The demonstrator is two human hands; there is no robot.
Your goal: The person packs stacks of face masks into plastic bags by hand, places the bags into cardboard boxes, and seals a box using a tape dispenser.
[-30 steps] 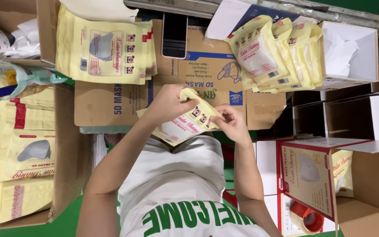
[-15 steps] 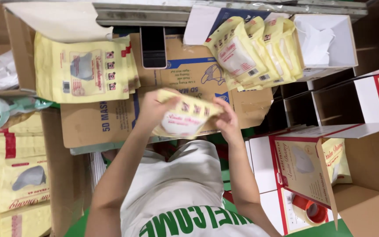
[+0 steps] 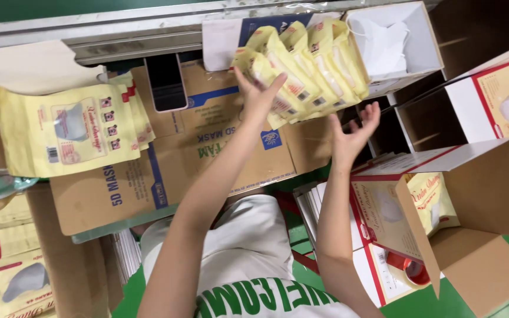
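Steadying the fan of yellow packets [image 3: 310,68] is the work as I read it. The left hand [image 3: 258,94] lies flat against its near end, fingers spread, pressing rather than clenching. The right hand [image 3: 354,131] hangs just below the fan, open, palm up and holding nothing.

- Position: the packets stand on edge in a leaning row at the far side of the bench, resting against the white box [image 3: 422,56].
- Doing it well, in my judgement: keep the left palm broad across the end packet so the row does not slump. Bring the right hand up under the loose lower edges and square both ends before lifting. Glossy packets slide, so pinching from one side only looks risky.

Containers:
- White box: open, with white masks [image 3: 384,38] loose inside.
- Red-and-white carton [image 3: 384,235]: lid up, one yellow packet [image 3: 440,200] inside. How full it is below that, I cannot tell.
- Brown cardboard box [image 3: 490,259]: flaps open, standing beside the carton. I can't make out what is in it.
- Flattened brown carton [image 3: 219,153]: serves as the work surface, with a phone [image 3: 166,82] and a second heap of yellow packets [image 3: 69,135] lying on it.
- Roll of red tape [image 3: 409,272]: sits low between the cartons.
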